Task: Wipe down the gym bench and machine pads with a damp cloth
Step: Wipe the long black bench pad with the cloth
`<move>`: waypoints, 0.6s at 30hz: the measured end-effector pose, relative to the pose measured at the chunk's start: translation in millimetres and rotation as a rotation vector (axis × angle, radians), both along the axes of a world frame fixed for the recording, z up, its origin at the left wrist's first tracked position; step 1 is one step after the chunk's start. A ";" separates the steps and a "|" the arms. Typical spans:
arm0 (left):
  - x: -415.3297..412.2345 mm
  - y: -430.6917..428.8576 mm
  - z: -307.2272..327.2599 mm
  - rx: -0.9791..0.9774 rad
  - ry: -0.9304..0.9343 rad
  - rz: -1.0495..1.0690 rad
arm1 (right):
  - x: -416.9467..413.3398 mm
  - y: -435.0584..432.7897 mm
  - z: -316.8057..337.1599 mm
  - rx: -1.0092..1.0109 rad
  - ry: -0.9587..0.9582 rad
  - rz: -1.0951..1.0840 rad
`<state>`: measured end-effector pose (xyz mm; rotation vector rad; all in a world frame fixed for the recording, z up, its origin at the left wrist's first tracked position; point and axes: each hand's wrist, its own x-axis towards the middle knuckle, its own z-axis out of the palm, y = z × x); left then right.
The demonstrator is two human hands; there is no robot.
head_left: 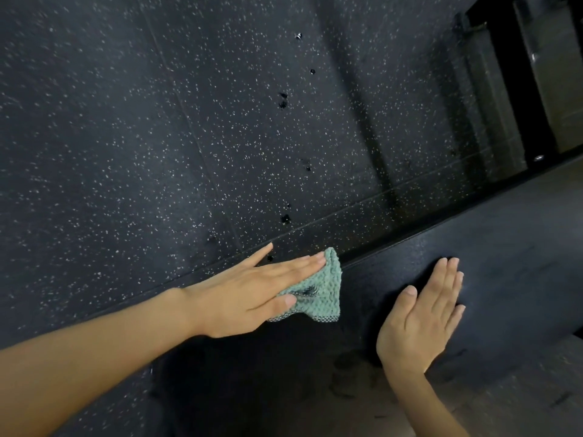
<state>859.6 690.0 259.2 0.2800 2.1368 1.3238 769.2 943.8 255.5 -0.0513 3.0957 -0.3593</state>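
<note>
L hand (252, 294), straight fingers together, presses green knit cloth (325, 288) on black vinyl bench pad (520, 247), far edge; pad's length runs right, w/ R hand (426, 313) flat there.

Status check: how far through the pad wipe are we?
Done: cannot tell; the black pad shows no clear wiped patch. In hand: the left hand presses the green cloth flat at the pad's far edge, with the right hand flat beside it. Left: likely the pad beyond the right hand; other pads are out of view.

bench pad (530, 247) free to the right, left hand (252, 288) on cloth (326, 283) and flat right hand (426, 313) in the way, dark frame (511, 99) beyond
</note>
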 end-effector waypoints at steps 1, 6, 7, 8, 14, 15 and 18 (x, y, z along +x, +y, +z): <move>5.3 -3.5 -0.4 0.006 -0.004 -0.002 | 0.1 -0.3 0.2 -0.001 -0.002 0.000; 23.5 -19.6 -3.7 0.006 0.004 -0.045 | 0.9 1.0 1.1 0.011 -0.025 0.022; 25.4 -21.6 -4.6 0.007 0.005 -0.051 | 1.6 1.7 1.5 0.015 -0.036 0.035; 26.0 -23.1 -5.6 0.010 0.008 -0.058 | 2.9 1.4 1.9 0.019 -0.044 0.053; 24.4 -25.1 -10.0 0.014 0.037 -0.076 | 44.2 -19.1 6.3 0.040 -0.072 0.228; 25.0 -24.9 -10.1 0.016 0.037 -0.072 | 52.5 -22.9 7.1 0.047 -0.076 0.257; 26.3 -23.9 -9.2 0.024 0.036 -0.055 | 80.7 -34.2 11.5 0.066 -0.097 0.362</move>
